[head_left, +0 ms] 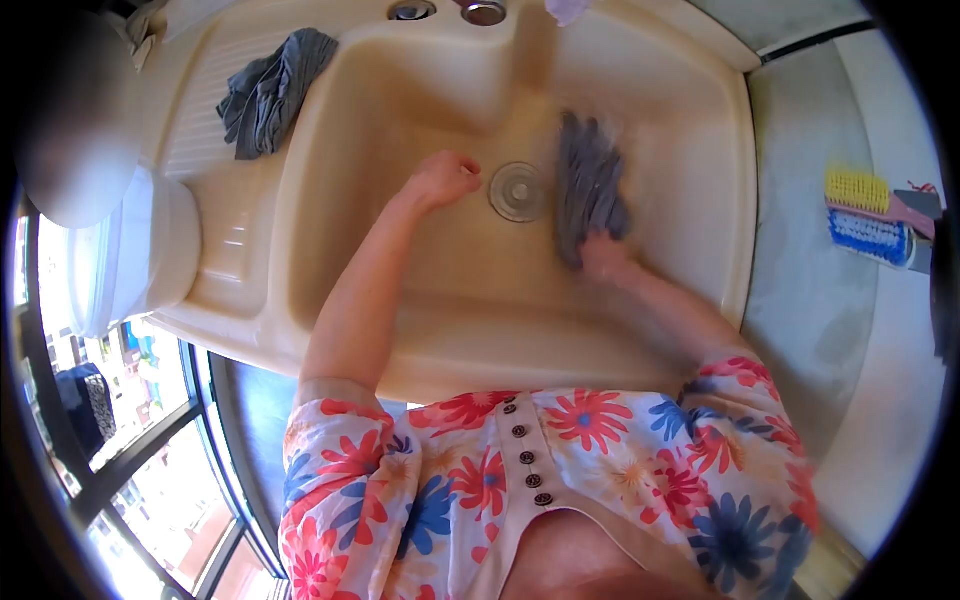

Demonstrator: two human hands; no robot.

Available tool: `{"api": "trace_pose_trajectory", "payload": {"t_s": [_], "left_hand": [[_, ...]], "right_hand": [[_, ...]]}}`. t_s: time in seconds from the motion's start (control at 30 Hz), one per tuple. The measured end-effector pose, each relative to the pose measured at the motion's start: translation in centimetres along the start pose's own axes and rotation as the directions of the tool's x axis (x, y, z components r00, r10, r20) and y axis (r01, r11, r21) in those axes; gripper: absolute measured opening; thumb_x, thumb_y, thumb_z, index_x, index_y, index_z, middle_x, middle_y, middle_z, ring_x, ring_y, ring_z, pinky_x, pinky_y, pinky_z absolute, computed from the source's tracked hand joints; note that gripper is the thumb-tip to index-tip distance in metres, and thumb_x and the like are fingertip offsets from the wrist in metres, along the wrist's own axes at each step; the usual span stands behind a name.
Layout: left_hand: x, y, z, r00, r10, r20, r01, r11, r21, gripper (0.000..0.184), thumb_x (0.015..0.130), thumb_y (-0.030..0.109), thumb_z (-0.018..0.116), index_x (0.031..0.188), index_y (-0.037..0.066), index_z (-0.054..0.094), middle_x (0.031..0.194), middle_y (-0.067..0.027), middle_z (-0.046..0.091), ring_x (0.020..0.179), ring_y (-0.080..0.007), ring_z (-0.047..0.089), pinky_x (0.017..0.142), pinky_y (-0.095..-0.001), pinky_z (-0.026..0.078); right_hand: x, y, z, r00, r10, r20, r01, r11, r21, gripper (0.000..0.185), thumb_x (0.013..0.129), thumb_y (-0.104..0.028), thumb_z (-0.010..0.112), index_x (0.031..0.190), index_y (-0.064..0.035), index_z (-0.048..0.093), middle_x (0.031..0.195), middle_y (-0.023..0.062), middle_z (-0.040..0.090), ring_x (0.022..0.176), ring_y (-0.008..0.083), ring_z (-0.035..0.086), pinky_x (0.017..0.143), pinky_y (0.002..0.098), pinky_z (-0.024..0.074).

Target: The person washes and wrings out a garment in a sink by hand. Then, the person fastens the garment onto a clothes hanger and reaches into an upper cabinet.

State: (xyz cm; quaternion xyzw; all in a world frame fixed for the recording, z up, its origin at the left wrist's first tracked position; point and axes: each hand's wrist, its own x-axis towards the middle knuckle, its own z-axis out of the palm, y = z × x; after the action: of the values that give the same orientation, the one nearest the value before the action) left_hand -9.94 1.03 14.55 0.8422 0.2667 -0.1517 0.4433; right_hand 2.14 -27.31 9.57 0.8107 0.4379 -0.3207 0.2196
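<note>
A wet-looking grey cloth (590,185) hangs bunched from my right hand (605,260) over the right half of the beige sink (450,290). The fingers of that hand are closed on the cloth's near end, and motion blurs both slightly. Left of the round metal drain (518,192), my left hand (446,180) hovers over the basin with its fingers curled in; nothing shows in it. A second grey cloth (275,92) lies crumpled on the ribbed drainboard, apart from both hands.
A faucet (484,12) and a metal knob (411,11) sit at the back rim. A white bucket (150,245) stands on the left end of the drainboard. Scrub brushes with yellow (856,188) and blue-and-white bristles (868,237) are at the right wall. Windows lie lower left.
</note>
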Motion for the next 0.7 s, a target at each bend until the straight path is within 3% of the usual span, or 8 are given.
{"api": "trace_pose_trajectory", "payload": {"t_s": [0.1,0.2,0.27,0.37,0.43,0.5,0.6,0.7], "left_hand": [[0.2,-0.1,-0.1,1.0,0.012,-0.003,-0.012,0.998,0.061,0.035,0.07,0.029,0.058,0.098,0.01,0.064,0.102,-0.0134,0.061,0.097,-0.027,0.057,0.086,-0.0341,0.044],[0.1,0.0,0.2,1.0,0.016,0.003,-0.016,0.998,0.055,0.035,0.07,0.03,0.058,0.099,0.011,0.064,0.101,-0.0124,0.061,0.097,-0.0271,0.057,0.087,-0.0342,0.043],[1.3,-1.1,1.0,0.999,-0.007,0.039,0.006,0.999,0.038,0.035,0.07,0.03,0.058,0.099,0.011,0.064,0.101,-0.0119,0.061,0.097,-0.0266,0.057,0.087,-0.034,0.043],[1.2,-0.7,0.7,0.998,0.045,0.032,-0.047,0.996,0.075,0.035,0.073,0.029,0.059,0.1,0.008,0.063,0.094,-0.0121,0.063,0.088,-0.0244,0.059,0.081,-0.0322,0.045],[0.8,-0.4,0.1,0.997,0.081,0.0,-0.081,0.991,0.107,0.035,0.074,0.029,0.06,0.101,0.006,0.063,0.092,-0.0124,0.064,0.084,-0.0234,0.06,0.078,-0.0315,0.046],[0.6,-0.2,-0.1,0.994,0.103,-0.022,-0.099,0.985,0.145,0.035,0.074,0.029,0.06,0.101,0.006,0.063,0.094,-0.0124,0.064,0.086,-0.0235,0.06,0.078,-0.0317,0.046],[0.2,0.4,-0.2,0.997,0.077,-0.004,-0.077,0.994,0.084,0.035,0.074,0.029,0.06,0.1,0.007,0.063,0.095,-0.0126,0.064,0.088,-0.0234,0.06,0.079,-0.0317,0.046],[0.7,0.3,0.3,0.996,0.079,0.049,-0.085,0.988,0.127,0.035,0.073,0.03,0.06,0.1,0.008,0.063,0.094,-0.0122,0.064,0.087,-0.0231,0.06,0.079,-0.0318,0.046]], "right_hand": [[1.2,2.6,-3.6,0.988,-0.063,0.139,0.032,0.976,0.215,0.045,0.061,-0.029,0.065,0.099,-0.006,0.062,0.104,0.0183,0.058,0.095,0.0273,0.057,0.084,0.0369,0.0451],[6.3,8.7,-11.0,0.98,0.185,-0.074,-0.138,0.898,0.419,0.033,0.06,-0.026,0.064,0.085,-0.0038,0.066,0.075,0.0142,0.065,0.072,0.0279,0.063,0.066,0.037,0.0498],[7.1,10.5,-13.1,0.87,0.42,-0.257,-0.198,0.776,0.599,0.032,0.064,-0.026,0.063,0.087,-0.0047,0.065,0.085,0.015,0.063,0.081,0.0275,0.061,0.07,0.0381,0.049],[5.0,4.7,-6.4,0.861,0.34,-0.377,-0.3,0.94,0.164,0.033,0.068,-0.029,0.062,0.092,-0.006,0.063,0.103,0.016,0.055,0.096,0.029,0.053,0.075,0.0412,0.0471],[3.5,1.5,0.8,0.954,0.092,-0.287,-0.129,0.985,-0.114,0.04,0.067,-0.031,0.066,0.099,-0.0064,0.061,0.115,0.0163,0.043,0.109,0.0326,0.042,0.08,0.0456,0.0447],[-1.3,-2.1,0.6,0.996,-0.008,-0.093,0.008,1.0,0.003,0.041,0.066,-0.029,0.066,0.099,-0.0064,0.061,0.111,0.018,0.049,0.105,0.0303,0.048,0.081,0.0425,0.0451],[0.5,2.0,-4.7,0.992,0.058,0.11,-0.088,0.953,0.291,0.038,0.065,-0.028,0.064,0.096,-0.0064,0.063,0.096,0.0175,0.06,0.092,0.0272,0.057,0.077,0.0381,0.0472],[5.7,10.1,-9.3,0.896,0.344,-0.28,-0.176,0.855,0.488,0.028,0.063,-0.026,0.061,0.082,-0.006,0.065,0.074,0.013,0.065,0.069,0.0268,0.063,0.062,0.037,0.0488]]}}
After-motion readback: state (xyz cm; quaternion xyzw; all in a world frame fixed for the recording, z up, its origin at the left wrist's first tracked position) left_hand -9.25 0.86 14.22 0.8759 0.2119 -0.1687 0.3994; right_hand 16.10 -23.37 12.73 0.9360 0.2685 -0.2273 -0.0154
